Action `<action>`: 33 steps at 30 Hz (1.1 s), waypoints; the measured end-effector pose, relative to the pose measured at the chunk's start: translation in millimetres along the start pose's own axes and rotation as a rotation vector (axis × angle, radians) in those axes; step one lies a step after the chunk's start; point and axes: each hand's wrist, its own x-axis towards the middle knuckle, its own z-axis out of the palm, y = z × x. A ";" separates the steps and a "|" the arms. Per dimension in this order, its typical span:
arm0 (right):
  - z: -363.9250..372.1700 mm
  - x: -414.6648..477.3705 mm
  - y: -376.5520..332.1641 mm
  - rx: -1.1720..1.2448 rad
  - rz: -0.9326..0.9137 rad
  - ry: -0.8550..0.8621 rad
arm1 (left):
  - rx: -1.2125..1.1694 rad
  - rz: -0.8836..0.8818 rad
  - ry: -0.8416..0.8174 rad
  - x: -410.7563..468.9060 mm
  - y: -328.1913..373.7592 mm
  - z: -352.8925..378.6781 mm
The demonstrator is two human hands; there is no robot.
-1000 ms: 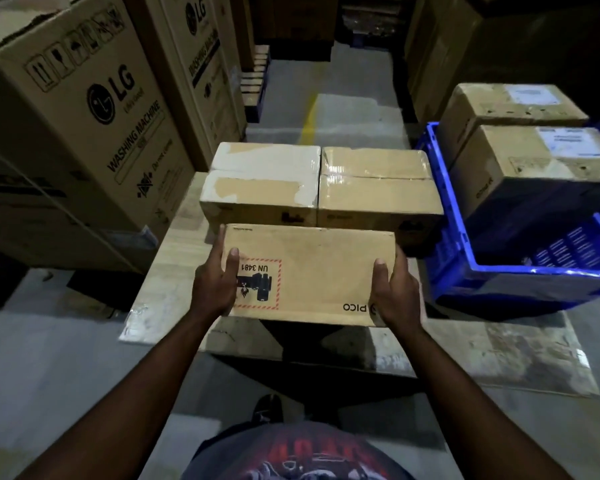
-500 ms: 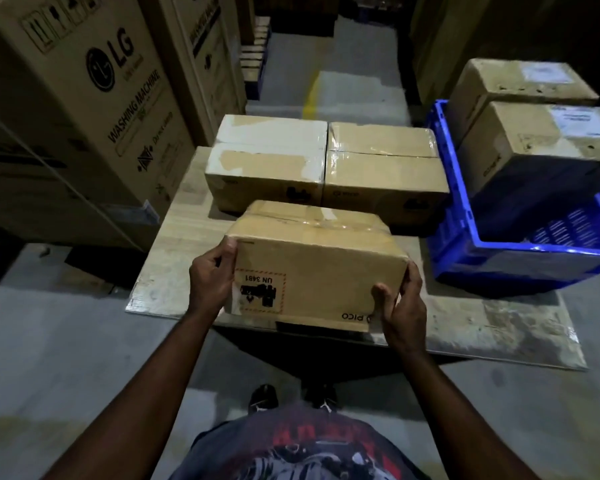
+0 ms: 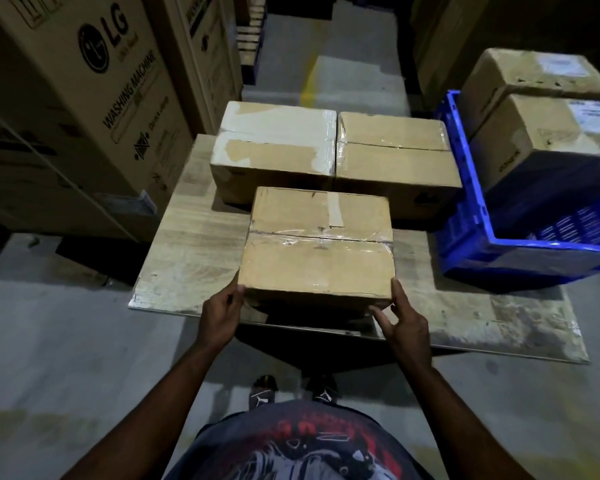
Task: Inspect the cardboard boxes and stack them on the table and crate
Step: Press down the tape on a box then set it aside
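Observation:
A taped cardboard box lies on the wooden table with its sealed top face up, just in front of two similar boxes standing side by side. My left hand grips its near left corner with curled fingers. My right hand is at the near right corner, thumb against the edge and fingers stretched loosely toward the dark near face. A blue crate on the table's right side holds two larger boxes.
Tall LG washing machine cartons stand close on the left of the table. A grey concrete aisle runs away behind the table between stacked cartons. My feet show below the table's front edge.
The box has been tipped away from me: its labelled face no longer shows and the taped top faces up. It came down onto the table, and my right fingers have loosened.

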 end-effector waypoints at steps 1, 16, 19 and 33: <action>1.0 0.6 -3.8 -0.008 0.002 -0.012 | -0.034 -0.021 0.005 0.6 3.0 0.5; 36.7 76.8 -69.5 -0.578 -0.350 -0.319 | 0.887 0.518 -0.201 49.1 72.9 60.5; 35.9 75.5 -70.0 -0.576 -0.360 -0.333 | 0.917 0.496 -0.227 51.6 72.4 58.4; 35.4 111.3 -68.4 -0.550 -0.240 -0.201 | 0.914 0.456 -0.197 75.3 86.6 64.9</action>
